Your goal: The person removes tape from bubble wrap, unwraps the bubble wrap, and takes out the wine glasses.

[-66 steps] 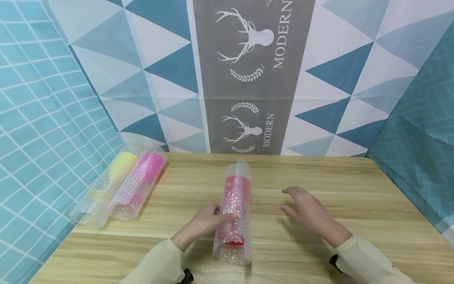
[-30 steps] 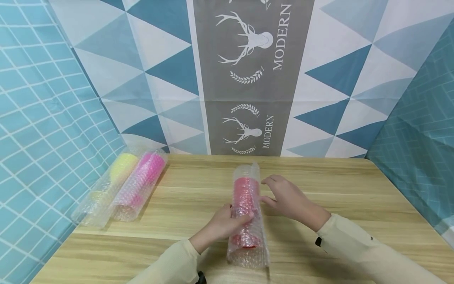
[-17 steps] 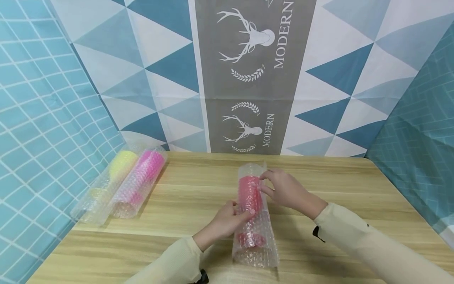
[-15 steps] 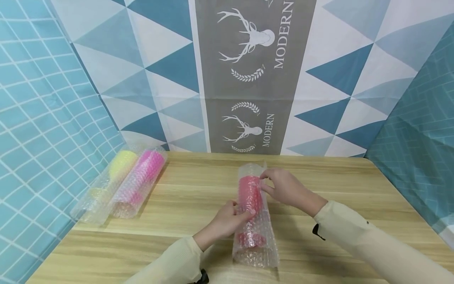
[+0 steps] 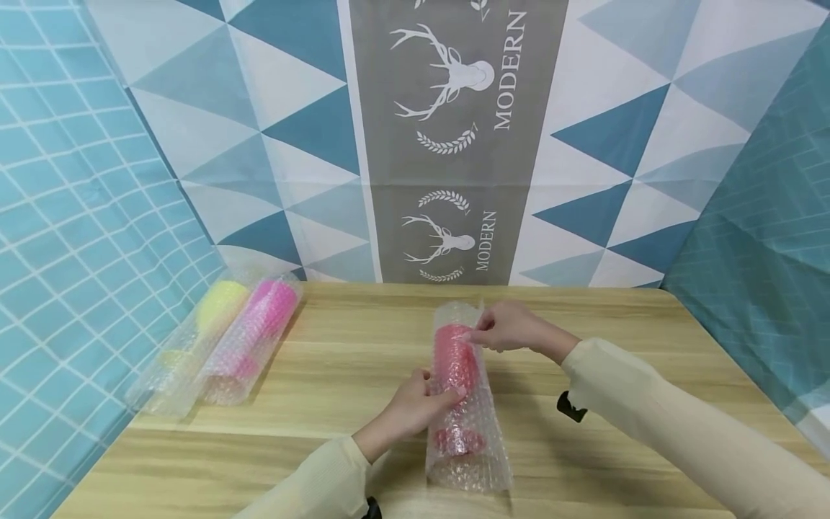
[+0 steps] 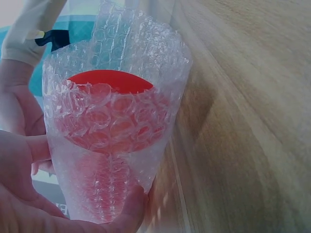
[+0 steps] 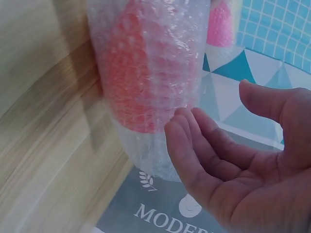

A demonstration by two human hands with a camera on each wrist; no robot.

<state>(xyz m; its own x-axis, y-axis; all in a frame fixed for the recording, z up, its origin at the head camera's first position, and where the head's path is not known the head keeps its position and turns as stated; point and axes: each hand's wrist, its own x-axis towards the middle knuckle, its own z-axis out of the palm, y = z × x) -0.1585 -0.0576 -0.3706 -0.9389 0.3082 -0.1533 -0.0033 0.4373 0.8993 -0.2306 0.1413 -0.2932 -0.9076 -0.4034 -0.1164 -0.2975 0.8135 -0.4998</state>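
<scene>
A red item in bubble wrap (image 5: 452, 353) lies lengthwise at the middle of the table, its exact kind blurred by the wrap. One end is a thick cylinder, the other a disc, whose red face (image 6: 114, 81) shows in the left wrist view. My left hand (image 5: 413, 405) grips the roll from its left side, thumb on top. At the far right side of the roll is my right hand (image 5: 512, 328). In the right wrist view, its bent fingertips (image 7: 180, 119) touch the wrap's edge while the thumb (image 7: 262, 99) stands apart.
Two more bubble-wrapped items, one yellow (image 5: 220, 306) and one pink (image 5: 272, 306), lie side by side at the table's back left. Patterned cloth walls (image 5: 311, 151) enclose the wooden table (image 5: 363, 317) at the back and both sides.
Both hands and the red roll shifted right earlier. The right hand came in from the right to the wrap's edge, and its wrist has since turned over the roll. The left hand keeps its grip.
</scene>
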